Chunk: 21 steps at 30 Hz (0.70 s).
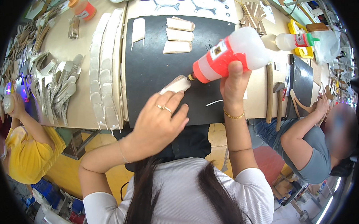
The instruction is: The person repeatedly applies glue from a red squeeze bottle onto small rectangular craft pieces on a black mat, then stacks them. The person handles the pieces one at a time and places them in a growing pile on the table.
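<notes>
My right hand (234,85) is wrapped around a translucent squeeze bottle (247,45) with red bands and a label. It is tipped down to the left, its dark nozzle touching or nearly touching the rounded end of a pale tongue-shaped piece (177,85). At that piece's near end, my left hand (159,117) holds it against the black mat (149,71), fingers bent over it. Three similar pale pieces (179,35) lie in a column farther up the mat, and another pale piece (138,29) sits left of them. A thin white strip (214,102) lies near my right wrist.
Long overlapping rows of pale pieces (106,66) and bundled strips (57,88) cover the left side. An orange bottle (81,8) stands behind. To the right are a wooden rod (269,91), a hammer (279,99) and a green-capped bottle (294,41). Co-workers sit on both sides.
</notes>
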Tool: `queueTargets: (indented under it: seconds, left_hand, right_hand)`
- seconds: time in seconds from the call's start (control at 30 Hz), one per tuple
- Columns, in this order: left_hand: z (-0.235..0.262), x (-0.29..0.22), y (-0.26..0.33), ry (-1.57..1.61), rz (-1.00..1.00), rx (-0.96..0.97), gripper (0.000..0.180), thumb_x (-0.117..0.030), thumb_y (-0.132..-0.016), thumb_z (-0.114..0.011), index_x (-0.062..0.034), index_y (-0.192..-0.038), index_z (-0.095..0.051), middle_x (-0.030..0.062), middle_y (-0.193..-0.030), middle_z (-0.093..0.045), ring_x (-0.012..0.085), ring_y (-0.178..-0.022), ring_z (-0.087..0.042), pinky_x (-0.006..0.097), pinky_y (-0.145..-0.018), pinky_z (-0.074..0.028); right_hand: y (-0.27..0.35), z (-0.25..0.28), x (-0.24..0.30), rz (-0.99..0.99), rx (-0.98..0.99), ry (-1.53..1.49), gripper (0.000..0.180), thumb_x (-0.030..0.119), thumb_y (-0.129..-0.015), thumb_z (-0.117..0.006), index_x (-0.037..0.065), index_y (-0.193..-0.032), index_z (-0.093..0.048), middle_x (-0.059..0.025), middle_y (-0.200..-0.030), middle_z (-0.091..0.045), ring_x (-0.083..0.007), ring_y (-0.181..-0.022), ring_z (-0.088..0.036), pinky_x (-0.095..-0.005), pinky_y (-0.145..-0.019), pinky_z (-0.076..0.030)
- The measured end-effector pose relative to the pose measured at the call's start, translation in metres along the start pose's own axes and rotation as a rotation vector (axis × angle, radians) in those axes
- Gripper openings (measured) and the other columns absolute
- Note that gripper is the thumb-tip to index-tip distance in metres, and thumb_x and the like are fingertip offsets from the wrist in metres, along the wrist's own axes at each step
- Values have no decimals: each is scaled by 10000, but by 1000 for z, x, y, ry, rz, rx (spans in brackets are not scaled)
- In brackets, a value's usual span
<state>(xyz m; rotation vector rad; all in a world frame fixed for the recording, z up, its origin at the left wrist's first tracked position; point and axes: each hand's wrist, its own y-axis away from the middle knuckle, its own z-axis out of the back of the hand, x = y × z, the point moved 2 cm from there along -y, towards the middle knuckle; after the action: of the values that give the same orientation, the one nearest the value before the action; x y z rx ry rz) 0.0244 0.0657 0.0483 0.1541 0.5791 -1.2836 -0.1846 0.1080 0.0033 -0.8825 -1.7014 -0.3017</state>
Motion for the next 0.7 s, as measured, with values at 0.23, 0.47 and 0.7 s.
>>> queueTargets:
  seconds: [0.23, 0.47, 0.7]
  left_hand:
    - [-22, -10, 17, -174, 65, 24, 441, -211, -782, -756, -15, -1158, -633, 229, -1331, -532, 360, -1187, -531, 480, -981, -435]
    - [-26, -11, 20, -214, 67, 2, 437, -204, -776, -749, -15, -1153, -638, 229, -1309, -553, 366, -1190, -537, 479, -988, -450]
    - [-27, -15, 18, -212, 52, -78, 371, -129, -764, -618, 45, -1091, -630, 291, -1218, -592, 383, -1133, -576, 444, -989, -456]
  right_hand:
    - [-6, -15, -1, 19, 94, 190, 598, 397, -828, -806, -41, -1174, -595, -97, -1065, -674, -167, -964, -640, -312, -848, -517]
    - [0, -29, 1, -24, 151, 160, 460, 253, -819, -825, -53, -1111, -642, -97, -1027, -704, -155, -924, -659, -297, -811, -534]
    - [8, -61, -1, -31, 317, 221, 452, 213, -750, -864, -42, -1072, -675, -116, -972, -737, -171, -890, -699, -316, -790, -558]
